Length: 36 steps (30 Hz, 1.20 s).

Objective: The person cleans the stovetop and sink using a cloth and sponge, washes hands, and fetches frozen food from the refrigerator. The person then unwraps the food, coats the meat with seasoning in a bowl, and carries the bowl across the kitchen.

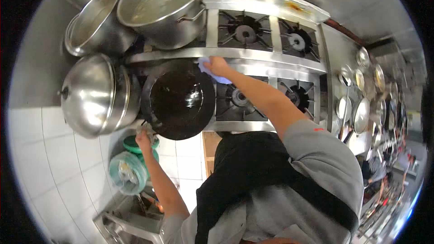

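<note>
A large black wok [205, 104] with dark, shiny liquid [174, 95] inside sits at the left end of the stove's front row. My left hand [143, 141] is closed around a pale cloth [147, 129] at the wok's near-left edge, by what looks like a handle. Across from it, my right hand [218, 66] grips a bluish-white cloth [222, 79] against the wok's far-right rim. Any handle under that cloth is hidden.
Big steel pots [167, 31] stand behind the wok. Left of it is a domed steel steamer [88, 95]. Gas burners [239, 97] lie to the right. A bin with a clear liner [129, 174] stands on the floor. Pans and ladles [360, 115] fill the right side.
</note>
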Available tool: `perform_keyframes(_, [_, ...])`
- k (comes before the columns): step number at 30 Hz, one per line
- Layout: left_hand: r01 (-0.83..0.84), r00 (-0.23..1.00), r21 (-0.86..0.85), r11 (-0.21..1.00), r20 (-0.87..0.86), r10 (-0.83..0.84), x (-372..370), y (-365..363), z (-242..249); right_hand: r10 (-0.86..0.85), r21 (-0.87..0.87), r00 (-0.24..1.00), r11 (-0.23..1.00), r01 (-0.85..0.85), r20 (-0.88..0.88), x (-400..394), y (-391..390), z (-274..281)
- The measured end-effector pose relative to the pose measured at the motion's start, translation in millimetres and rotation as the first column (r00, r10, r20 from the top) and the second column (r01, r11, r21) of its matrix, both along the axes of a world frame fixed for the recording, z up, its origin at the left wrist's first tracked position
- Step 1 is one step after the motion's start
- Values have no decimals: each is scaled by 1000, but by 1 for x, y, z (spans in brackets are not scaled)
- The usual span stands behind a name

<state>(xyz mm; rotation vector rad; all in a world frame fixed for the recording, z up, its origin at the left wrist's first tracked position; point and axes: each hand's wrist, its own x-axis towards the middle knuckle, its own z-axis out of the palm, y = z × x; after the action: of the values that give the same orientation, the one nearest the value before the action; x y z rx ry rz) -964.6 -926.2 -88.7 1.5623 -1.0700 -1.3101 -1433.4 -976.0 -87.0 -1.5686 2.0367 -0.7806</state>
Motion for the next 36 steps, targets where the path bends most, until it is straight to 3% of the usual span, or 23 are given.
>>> perform_keyframes(2, [-141,989,-47,989,44,143,-26,0,24,23,-25,999,999,-24,-31,-4,-6,-2])
perform_keyframes(5, [-87,994,-72,994,53,91,-29,-3,29,9,-44,999,999,-11,-46,-3,-5,1])
perform_keyframes(6, [-125,992,-45,991,-30,124,-29,-3,24,9,-43,999,999,-11,-40,-4,-4,0])
perform_keyframes(9, [-74,996,19,997,-55,75,-22,-3,18,0,-3,999,1000,-1,-38,-4,-4,1])
perform_keyframes(13, [-56,998,16,998,21,55,-15,-2,16,-10,21,999,1000,11,-47,-7,6,14])
perform_keyframes(15, [-20,1000,47,999,-22,21,2,-1,9,-38,-19,997,999,37,-69,-11,18,20])
perform_keyframes(18, [-42,996,210,977,82,25,10,10,18,-139,-117,990,983,138,1,-25,57,40])
perform_keyframes(19, [-17,996,212,977,85,-1,18,16,14,-165,-114,986,980,164,4,-32,77,48])
perform_keyframes(21, [-105,976,-37,994,187,110,29,26,8,-237,-84,959,964,251,153,-51,127,68])
perform_keyframes(23, [-175,931,2,985,325,165,15,43,39,-333,-9,919,940,342,212,-77,182,88])
perform_keyframes(25, [-92,949,-100,991,293,118,29,53,34,-460,61,859,887,459,227,-113,238,64])
perform_keyframes(26, [-52,953,-84,995,294,75,35,54,33,-519,116,808,854,508,280,-129,270,76])
perform_keyframes(27, [-119,925,-4,993,362,113,42,52,33,-576,173,747,816,552,332,-141,302,96])
perform_keyframes(28, [-195,886,61,979,439,149,42,50,34,-651,108,722,755,646,234,-153,334,102])
perform_keyframes(29, [-169,884,65,983,450,122,29,55,43,-714,33,686,696,718,140,-165,363,107])
perform_keyframes(31, [-212,811,-14,977,555,184,-15,79,85,-786,131,561,604,786,260,-189,422,134])
perform_keyframes(32, [-130,852,-125,984,494,176,-40,94,103,-794,91,554,589,803,251,-206,456,129])
perform_keyframes(33, [-113,852,-131,985,497,164,-59,99,114,-801,48,547,573,818,242,-220,487,124])
perform_keyframes(35, [-236,698,-337,912,594,400,-96,109,133,-865,200,447,491,848,227,-223,532,166])
perform_keyframes(36, [-194,678,-387,901,611,409,-123,119,151,-881,231,449,472,851,147,-226,555,174])
